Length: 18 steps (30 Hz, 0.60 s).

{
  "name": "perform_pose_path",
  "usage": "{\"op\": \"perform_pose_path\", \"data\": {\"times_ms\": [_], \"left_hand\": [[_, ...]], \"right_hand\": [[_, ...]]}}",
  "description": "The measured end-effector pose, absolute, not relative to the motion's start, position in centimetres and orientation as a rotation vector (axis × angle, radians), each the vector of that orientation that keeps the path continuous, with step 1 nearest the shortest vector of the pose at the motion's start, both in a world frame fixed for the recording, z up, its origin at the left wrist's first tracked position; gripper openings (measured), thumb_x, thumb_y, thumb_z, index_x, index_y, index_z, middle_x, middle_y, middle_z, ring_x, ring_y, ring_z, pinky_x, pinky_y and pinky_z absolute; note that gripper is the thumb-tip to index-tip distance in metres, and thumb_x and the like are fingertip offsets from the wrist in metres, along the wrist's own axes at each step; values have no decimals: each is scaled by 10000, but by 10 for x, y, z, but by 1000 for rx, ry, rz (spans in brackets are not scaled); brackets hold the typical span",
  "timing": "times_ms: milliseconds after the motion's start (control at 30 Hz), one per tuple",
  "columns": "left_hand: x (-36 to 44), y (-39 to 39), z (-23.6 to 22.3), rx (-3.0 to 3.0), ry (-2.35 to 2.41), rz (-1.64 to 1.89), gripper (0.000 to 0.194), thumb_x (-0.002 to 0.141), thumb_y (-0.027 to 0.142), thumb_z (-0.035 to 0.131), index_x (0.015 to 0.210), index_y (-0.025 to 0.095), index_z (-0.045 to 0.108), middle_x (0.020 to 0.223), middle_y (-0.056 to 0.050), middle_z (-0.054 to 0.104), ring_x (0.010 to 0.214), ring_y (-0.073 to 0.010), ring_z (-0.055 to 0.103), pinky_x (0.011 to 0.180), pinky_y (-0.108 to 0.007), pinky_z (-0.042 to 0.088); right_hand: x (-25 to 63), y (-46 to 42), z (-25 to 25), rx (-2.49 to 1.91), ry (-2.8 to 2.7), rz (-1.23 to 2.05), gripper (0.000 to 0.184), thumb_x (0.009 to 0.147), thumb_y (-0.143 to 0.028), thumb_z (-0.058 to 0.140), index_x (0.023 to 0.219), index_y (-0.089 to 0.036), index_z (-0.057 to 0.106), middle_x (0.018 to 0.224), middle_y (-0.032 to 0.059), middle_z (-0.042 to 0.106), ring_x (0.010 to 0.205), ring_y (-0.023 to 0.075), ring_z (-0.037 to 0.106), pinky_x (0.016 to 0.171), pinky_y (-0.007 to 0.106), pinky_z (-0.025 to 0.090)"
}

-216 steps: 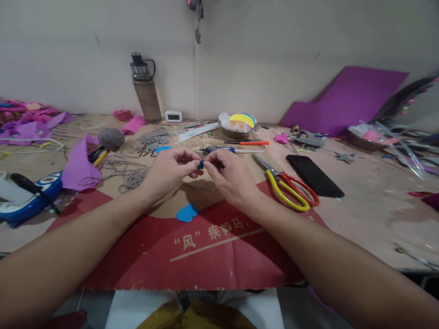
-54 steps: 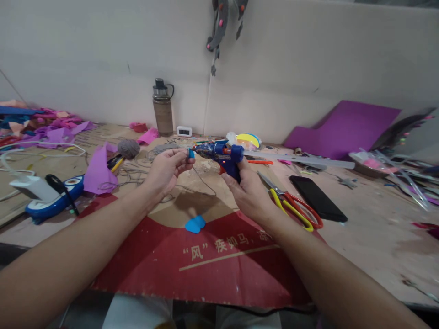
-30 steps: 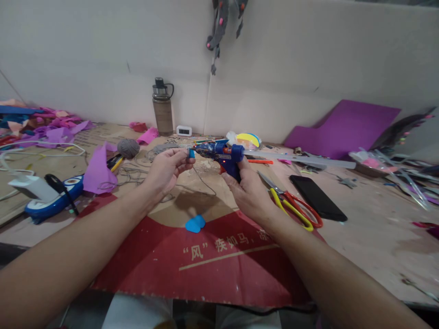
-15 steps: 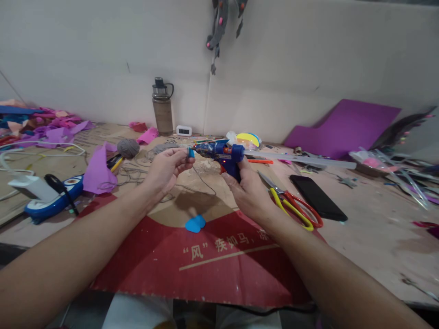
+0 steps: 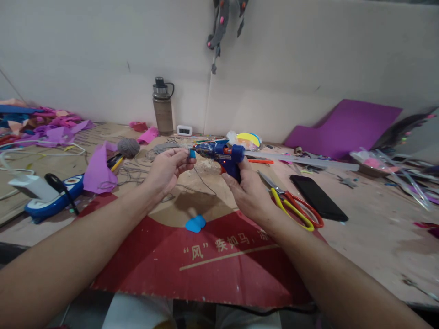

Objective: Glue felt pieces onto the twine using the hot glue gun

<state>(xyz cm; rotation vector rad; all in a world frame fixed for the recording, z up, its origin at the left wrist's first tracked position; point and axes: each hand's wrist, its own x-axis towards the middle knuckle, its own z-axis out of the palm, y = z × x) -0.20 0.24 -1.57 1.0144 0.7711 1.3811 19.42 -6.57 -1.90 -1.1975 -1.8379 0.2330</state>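
Note:
My right hand [image 5: 248, 187] is wrapped round the handle of a blue glue gun [image 5: 224, 154], from whose back end a long clear glue stick [image 5: 305, 161] sticks out. A small light on the gun glows red. Between the fingertips of my left hand [image 5: 171, 169] is pinched a small blue felt piece [image 5: 192, 154], and the gun's nozzle points at it, touching or very close. Below, heart-like blue felt pieces [image 5: 195, 223] lie on the red and brown cardboard [image 5: 206, 283]. A grey string [image 5: 206, 182] runs behind them.
Scissors [image 5: 291, 205] and a black phone [image 5: 318, 197] lie right of my right hand. At left are a power strip [image 5: 55, 201], grey yarn ball [image 5: 128, 148] and purple felt [image 5: 100, 169]. A water bottle [image 5: 163, 109] and small clock [image 5: 184, 130] stand by the wall.
Almost nothing differs. Both hands hold the same pose, with the nozzle at the blue felt piece; the whole view has shifted very slightly.

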Motion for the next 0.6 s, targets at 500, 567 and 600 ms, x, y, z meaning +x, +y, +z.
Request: {"op": "perform_pose_path", "data": {"times_ms": [500,567,600], "left_hand": [[-1,1,-11,988,773,1403,57,738,146,662,754,121,613,685,-18,643,614,-92,633,592,-194,521],[-1,0,-11,987,778,1395,57,736,143,659,752,117,611,673,-15,637,613,-92,634,594,-193,520],[-1,-1,-11,987,783,1390,55,735,141,657,749,116,610,668,-15,636,612,-93,635,595,-193,520]], "right_hand": [[195,-64,-21,-1192,-1826,244,363,882,-251,491,1241,-194,488,1184,127,611,1041,255,575,941,439,441],[195,-64,-21,-1200,-1827,240,356,882,-254,492,1234,-200,491,1186,126,610,1026,255,578,931,440,446],[195,-65,-21,-1202,-1827,238,356,882,-254,493,1234,-201,491,1182,126,611,1019,254,580,926,440,448]]}}
